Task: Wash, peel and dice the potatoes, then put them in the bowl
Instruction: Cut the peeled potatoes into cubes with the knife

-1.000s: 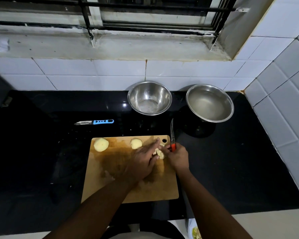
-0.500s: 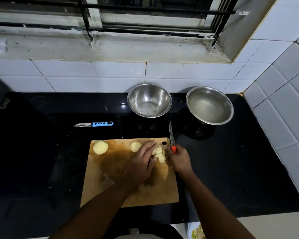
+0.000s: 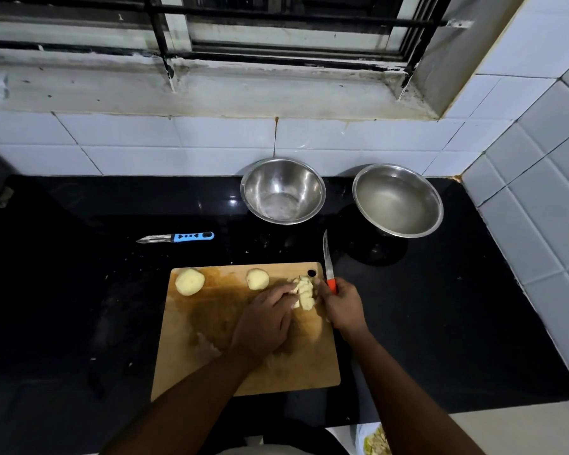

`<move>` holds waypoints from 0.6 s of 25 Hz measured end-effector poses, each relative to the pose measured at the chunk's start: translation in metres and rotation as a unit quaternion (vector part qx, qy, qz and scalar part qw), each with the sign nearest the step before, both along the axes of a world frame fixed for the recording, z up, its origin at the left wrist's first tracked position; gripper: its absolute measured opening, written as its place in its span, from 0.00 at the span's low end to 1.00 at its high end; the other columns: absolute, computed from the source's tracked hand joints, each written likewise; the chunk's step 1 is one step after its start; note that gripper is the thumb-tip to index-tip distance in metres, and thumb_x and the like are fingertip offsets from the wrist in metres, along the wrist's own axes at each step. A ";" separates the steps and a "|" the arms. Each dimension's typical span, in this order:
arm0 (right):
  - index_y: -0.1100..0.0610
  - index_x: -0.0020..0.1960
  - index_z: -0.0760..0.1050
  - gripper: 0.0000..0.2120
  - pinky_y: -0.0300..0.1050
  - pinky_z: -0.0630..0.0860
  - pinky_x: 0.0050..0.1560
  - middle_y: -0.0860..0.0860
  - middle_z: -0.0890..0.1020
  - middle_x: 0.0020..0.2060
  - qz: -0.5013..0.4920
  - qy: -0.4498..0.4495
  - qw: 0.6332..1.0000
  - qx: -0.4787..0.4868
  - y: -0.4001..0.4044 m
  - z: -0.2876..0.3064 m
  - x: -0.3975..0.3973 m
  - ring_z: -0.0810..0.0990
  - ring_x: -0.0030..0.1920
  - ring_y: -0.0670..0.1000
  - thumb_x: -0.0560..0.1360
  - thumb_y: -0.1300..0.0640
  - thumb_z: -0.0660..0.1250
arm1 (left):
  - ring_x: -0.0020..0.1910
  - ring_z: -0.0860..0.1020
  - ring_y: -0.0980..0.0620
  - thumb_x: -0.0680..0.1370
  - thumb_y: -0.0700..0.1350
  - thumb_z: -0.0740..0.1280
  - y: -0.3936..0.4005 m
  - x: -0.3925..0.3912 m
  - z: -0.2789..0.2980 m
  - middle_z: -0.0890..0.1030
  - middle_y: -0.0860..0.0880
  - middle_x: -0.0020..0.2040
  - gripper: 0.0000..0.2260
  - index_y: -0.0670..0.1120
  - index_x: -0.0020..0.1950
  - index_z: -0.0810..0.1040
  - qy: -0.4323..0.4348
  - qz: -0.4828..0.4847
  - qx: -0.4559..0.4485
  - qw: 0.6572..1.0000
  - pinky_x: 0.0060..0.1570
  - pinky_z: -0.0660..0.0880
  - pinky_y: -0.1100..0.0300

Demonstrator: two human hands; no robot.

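A wooden cutting board is observed on the black table. The diced potato pieces are gathered near the board's far right corner, between the two hands. The left hand is laid over the board with fingers curled against the left side of the pieces; whether they are gripped or only pressed cannot be told. The right hand is clenched around the red handle of the knife, whose blade is pointed away from the person, past the board's far edge.

Compared with the frame one second earlier, the pieces are seen more plainly, the left hand's fingers having been drawn back slightly from over them. The knife is held at much the same place and angle as before.

Two peeled potato pieces are noted along the far edge of the board, apart from the hands, unmoved. Two steel bowls are recorded against the tiled wall: the left bowl and the right bowl, neither holding potato. A blue-handled peeler is found on the table, left of the bowls, unchanged in position.
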State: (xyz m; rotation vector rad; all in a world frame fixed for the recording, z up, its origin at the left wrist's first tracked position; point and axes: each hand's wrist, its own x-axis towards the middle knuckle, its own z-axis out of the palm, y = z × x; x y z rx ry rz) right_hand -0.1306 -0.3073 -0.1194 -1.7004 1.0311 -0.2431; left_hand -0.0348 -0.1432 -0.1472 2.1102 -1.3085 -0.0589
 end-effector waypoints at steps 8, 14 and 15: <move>0.60 0.45 0.77 0.14 0.40 0.71 0.26 0.57 0.82 0.33 0.013 -0.058 0.997 0.057 0.002 0.007 -0.005 0.76 0.27 0.47 0.79 0.48 0.68 | 0.69 0.72 0.55 0.81 0.43 0.65 0.007 0.039 0.030 0.77 0.52 0.67 0.16 0.48 0.70 0.75 0.028 0.088 -0.056 0.994 0.70 0.67 0.57; 0.61 0.42 0.76 0.18 0.40 0.70 0.29 0.52 0.77 0.30 -0.026 -0.105 0.994 0.029 0.019 0.020 -0.008 0.73 0.28 0.47 0.80 0.47 0.65 | 0.68 0.68 0.55 0.80 0.57 0.64 0.025 0.069 0.016 0.73 0.55 0.69 0.22 0.52 0.73 0.71 0.012 0.025 0.084 0.996 0.67 0.70 0.55; 0.59 0.41 0.76 0.16 0.40 0.71 0.30 0.50 0.76 0.29 -0.020 -0.112 0.993 0.015 0.026 0.023 -0.010 0.73 0.29 0.46 0.80 0.48 0.65 | 0.66 0.69 0.54 0.81 0.56 0.64 0.027 0.068 0.015 0.74 0.54 0.67 0.20 0.52 0.71 0.74 -0.005 0.022 0.083 0.996 0.65 0.72 0.55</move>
